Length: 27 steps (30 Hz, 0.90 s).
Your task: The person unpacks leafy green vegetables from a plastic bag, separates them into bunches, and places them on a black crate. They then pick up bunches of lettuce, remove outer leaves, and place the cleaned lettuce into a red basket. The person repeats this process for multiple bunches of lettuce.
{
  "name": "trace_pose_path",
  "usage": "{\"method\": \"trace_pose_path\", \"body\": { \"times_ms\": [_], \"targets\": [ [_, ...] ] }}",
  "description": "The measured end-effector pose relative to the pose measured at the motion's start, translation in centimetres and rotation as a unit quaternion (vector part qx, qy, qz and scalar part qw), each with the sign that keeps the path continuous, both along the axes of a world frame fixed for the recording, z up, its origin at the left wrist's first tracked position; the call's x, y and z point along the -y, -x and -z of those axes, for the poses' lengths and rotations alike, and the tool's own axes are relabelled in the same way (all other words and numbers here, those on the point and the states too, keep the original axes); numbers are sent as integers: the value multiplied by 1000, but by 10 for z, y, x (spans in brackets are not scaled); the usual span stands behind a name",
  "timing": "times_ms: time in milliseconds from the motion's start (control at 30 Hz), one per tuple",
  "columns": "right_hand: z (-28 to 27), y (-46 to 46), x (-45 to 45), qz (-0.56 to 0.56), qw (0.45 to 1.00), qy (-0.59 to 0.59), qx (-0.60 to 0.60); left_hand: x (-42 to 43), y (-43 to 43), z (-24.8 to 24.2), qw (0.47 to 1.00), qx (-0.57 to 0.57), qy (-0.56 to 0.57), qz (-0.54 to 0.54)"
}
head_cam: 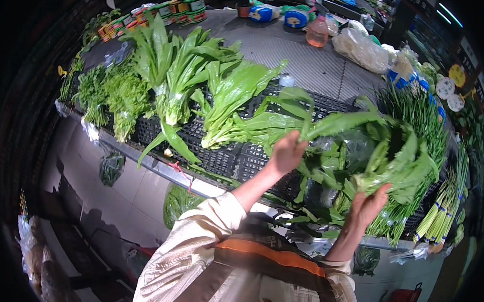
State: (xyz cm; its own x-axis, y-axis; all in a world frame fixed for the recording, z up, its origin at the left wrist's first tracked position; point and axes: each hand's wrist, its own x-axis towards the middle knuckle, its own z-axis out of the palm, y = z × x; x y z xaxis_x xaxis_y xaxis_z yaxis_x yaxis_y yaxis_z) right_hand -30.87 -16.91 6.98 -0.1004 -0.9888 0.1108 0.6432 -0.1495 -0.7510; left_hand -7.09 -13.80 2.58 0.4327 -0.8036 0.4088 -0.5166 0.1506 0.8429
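My right hand (369,207) holds a leafy lettuce head (401,172) by its pale cut base, its long leaves fanning to the right. Pinched in my left hand (287,152) is the end of a long green leaf (342,122), which stretches across towards that head. Whether the leaf is still joined to the head, I cannot tell. Under and between my hands lie loose leaves (327,163) and some clear plastic film (356,148). Just left of my left hand, another lettuce bunch (231,99) rests on a black perforated crate (222,160).
More long-leaf lettuce (176,81), curly lettuce (127,95) and herbs (91,86) stand at the left. Chives (410,115) and banded green stalks (441,211) lie right. At the back are a pink spray bottle (317,33), bagged goods (361,50) and stacked cans (195,9). A metal edge (157,165) runs in front.
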Motion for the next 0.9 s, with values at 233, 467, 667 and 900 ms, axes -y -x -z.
{"method": "trace_pose_path", "body": {
  "times_ms": [233,467,667,900],
  "targets": [
    [-66,-48,2,-107,970,187,-114,-48,-43,-60,946,-257,95,173],
    [-56,-208,-9,-256,850,186,-421,-88,-110,-81,989,-79,120,-46],
    [30,-133,-44,-254,656,355,-615,-126,-233,15,903,120,-282,-300],
    [48,40,4,-47,769,-61,-635,-97,-113,-19,988,-60,95,-107]
  ]
}}
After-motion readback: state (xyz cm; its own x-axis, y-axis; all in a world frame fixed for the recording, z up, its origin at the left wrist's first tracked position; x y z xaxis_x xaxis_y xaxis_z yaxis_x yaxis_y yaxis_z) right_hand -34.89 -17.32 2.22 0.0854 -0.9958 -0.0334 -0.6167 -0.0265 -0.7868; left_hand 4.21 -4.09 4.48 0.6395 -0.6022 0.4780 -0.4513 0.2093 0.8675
